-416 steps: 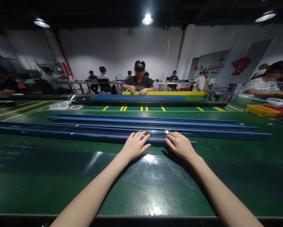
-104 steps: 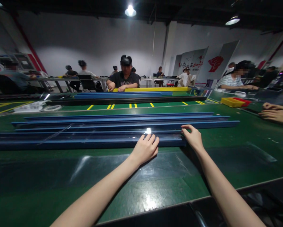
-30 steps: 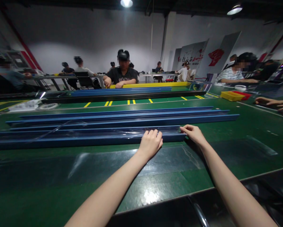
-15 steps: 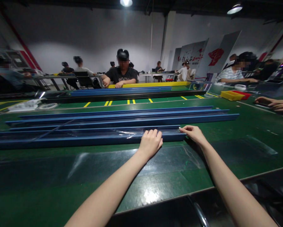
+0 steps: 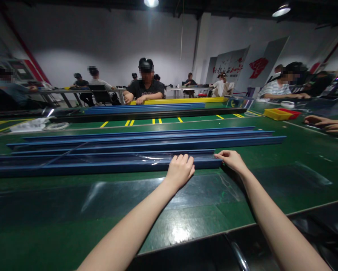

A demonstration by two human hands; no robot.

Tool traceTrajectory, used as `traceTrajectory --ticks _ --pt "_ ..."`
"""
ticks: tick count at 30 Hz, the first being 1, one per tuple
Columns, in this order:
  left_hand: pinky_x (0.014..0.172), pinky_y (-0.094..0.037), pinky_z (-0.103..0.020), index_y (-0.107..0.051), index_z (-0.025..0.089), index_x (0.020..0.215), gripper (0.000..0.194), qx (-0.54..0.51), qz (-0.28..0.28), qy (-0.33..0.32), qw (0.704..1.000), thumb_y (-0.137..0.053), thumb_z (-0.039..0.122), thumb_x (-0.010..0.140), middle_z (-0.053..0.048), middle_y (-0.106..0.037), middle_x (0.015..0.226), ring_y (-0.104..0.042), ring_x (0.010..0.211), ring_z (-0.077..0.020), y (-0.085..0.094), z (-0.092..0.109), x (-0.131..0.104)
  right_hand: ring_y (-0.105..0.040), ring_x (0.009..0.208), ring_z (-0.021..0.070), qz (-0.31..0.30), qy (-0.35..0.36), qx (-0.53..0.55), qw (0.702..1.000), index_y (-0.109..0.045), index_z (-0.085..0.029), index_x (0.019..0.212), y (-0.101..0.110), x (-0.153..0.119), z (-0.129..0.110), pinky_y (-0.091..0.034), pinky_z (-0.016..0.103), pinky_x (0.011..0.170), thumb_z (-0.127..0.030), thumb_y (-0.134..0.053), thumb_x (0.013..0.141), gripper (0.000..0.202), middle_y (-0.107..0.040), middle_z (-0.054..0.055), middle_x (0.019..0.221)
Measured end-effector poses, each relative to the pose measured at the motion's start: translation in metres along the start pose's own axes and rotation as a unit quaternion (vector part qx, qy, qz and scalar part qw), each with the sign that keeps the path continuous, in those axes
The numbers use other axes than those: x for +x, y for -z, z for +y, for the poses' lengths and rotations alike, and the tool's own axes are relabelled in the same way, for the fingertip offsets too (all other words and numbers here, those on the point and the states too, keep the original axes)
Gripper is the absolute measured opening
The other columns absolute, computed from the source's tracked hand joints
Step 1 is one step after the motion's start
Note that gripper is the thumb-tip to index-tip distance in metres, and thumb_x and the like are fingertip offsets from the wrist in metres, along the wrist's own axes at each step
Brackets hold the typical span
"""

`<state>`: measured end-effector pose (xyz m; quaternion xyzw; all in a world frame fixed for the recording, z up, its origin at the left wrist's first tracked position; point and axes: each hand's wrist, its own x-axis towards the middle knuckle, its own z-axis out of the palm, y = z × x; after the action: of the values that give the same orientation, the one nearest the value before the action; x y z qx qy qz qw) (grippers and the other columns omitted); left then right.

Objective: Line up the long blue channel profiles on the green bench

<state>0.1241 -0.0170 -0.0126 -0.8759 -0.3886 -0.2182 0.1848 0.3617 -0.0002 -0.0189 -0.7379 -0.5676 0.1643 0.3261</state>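
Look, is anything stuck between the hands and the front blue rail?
Nothing visible blocks them: the left hand rests on the front blue rail, the right hand is at its right end. Clear film may run under the hidden left fingertips.

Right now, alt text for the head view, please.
Two bare hands work at a long blue channel on a green table: the left hand rests on the nearest channel, the right hand is at its right end. More blue channels lie behind; a person sits across.

Looks like a workshop, with long blue channels [image 5: 101, 168] at the hands [image 5: 180, 170], a green worktable [image 5: 58, 244] beneath, and people [image 5: 146, 89] seated beyond.
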Motion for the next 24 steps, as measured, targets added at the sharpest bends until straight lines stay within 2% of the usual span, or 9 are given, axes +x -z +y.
traceTrajectory --ticks 24 --pt "0.065 -0.033 -0.031 -0.05 0.017 0.084 0.016 -0.001 -0.012 0.0 1.0 -0.04 0.028 0.083 -0.006 -0.053 0.08 -0.049 0.078 -0.0197 0.0015 -0.0001 0.0001 -0.051 0.051 0.012 -0.004 0.032 0.02 0.999 -0.061 -0.019 0.059 0.0007 -0.0012 -0.0014 -0.033 0.023 0.051 -0.049 -0.055 0.06 0.031 -0.06 0.001 0.054"
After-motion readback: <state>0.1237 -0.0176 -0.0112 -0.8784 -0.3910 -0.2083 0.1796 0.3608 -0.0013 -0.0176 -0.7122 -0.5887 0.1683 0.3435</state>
